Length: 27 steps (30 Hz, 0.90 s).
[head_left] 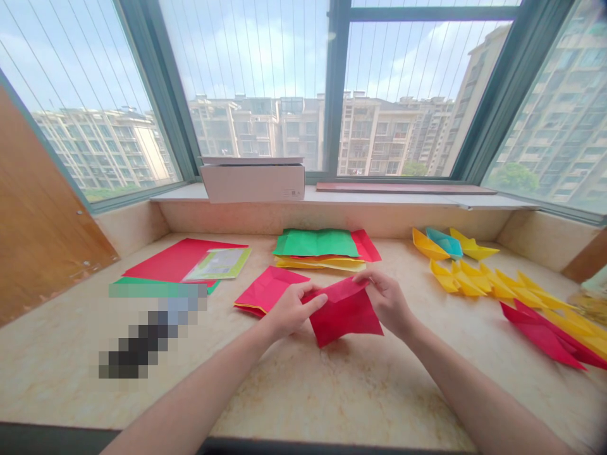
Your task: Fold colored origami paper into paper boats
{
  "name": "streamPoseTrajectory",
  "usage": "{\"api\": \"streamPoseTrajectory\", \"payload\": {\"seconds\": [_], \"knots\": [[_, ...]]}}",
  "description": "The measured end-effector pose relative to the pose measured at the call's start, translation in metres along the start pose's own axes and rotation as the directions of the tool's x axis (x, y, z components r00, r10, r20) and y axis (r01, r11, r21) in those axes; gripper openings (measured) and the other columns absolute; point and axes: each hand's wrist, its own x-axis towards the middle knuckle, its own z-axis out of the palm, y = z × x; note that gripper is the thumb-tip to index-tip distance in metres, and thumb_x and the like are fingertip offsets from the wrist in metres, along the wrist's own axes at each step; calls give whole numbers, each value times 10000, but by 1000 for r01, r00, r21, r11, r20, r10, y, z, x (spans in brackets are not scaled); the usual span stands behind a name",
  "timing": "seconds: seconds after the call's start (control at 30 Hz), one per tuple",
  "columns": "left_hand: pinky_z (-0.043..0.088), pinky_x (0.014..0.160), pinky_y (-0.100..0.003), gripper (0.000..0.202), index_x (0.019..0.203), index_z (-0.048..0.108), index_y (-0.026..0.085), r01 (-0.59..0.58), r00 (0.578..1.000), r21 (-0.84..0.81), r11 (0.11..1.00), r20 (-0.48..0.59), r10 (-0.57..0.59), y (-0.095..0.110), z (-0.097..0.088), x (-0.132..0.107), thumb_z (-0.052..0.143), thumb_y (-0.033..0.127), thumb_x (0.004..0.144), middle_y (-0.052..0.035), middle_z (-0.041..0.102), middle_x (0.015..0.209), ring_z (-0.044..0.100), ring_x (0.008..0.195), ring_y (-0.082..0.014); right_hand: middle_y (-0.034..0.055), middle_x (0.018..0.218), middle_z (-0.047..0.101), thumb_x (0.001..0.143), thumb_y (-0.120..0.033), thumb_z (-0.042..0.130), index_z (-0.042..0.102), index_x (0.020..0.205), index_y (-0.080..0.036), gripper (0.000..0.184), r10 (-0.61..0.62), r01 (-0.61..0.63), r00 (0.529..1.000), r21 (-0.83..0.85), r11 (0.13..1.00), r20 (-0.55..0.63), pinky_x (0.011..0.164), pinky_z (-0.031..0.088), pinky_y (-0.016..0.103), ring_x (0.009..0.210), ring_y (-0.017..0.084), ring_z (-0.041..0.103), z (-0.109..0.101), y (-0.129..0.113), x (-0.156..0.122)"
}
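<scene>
A red sheet of paper point(348, 313), partly folded along its far edge, is held up just above the stone counter point(303, 404). My left hand point(296, 309) is closed on its left side, the thumb lying over the paper. At the far right corner, my right hand point(386, 300) pinches the same sheet between thumb and fingers. Just left of it, partly behind my left hand, lies a stack of creased pinkish-red papers point(270, 287) with a yellow edge showing underneath. Beyond my hands rests a pile of creased papers with a green sheet point(317, 242) on top.
Folded paper boats stand at the right: yellow ones point(465, 278), a blue one point(444, 242) and a red one point(543, 335). Flat red paper point(177, 259) and a clear packet point(220, 262) lie at the left, near a pixelated patch. A white box point(253, 182) sits on the sill.
</scene>
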Motion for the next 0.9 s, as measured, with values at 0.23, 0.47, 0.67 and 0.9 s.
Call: {"api": "streamPoseTrajectory", "payload": {"seconds": [0.23, 0.47, 0.67, 0.9], "knots": [[503, 775, -303, 346, 1000, 717, 128, 5, 1000, 41, 999, -16, -4, -1, -1, 0, 609, 435, 882, -90, 738, 974, 669, 894, -235, 23, 797, 683, 803, -123, 450, 644, 811, -200, 209, -7, 8, 1000, -25, 1000, 22, 730, 475, 295, 783, 184, 624, 0, 1, -1], [499, 752, -299, 344, 963, 724, 121, 21, 999, 44, 999, -29, -20, 1, 0, 0, 627, 435, 861, -96, 740, 950, 667, 876, -239, 23, 781, 676, 804, -129, 455, 636, 792, -202, 196, -17, 19, 999, -53, 998, 34, 720, 477, 300, 768, 187, 620, -1, 3, -1], [500, 743, -299, 349, 954, 728, 128, 28, 999, 31, 999, -31, -27, 2, 0, 0, 626, 447, 855, -86, 740, 929, 670, 862, -236, 25, 789, 678, 808, -126, 451, 641, 799, -206, 207, -19, 22, 999, -65, 998, 40, 729, 480, 303, 777, 187, 624, -1, 4, -1], [501, 738, -297, 343, 962, 729, 130, 29, 999, 34, 999, -30, -28, 4, 0, -1, 620, 439, 861, -86, 743, 937, 671, 857, -233, 26, 794, 688, 811, -136, 468, 654, 801, -204, 198, -11, 14, 999, -70, 997, 39, 724, 477, 300, 774, 191, 626, -1, 5, -1]]}}
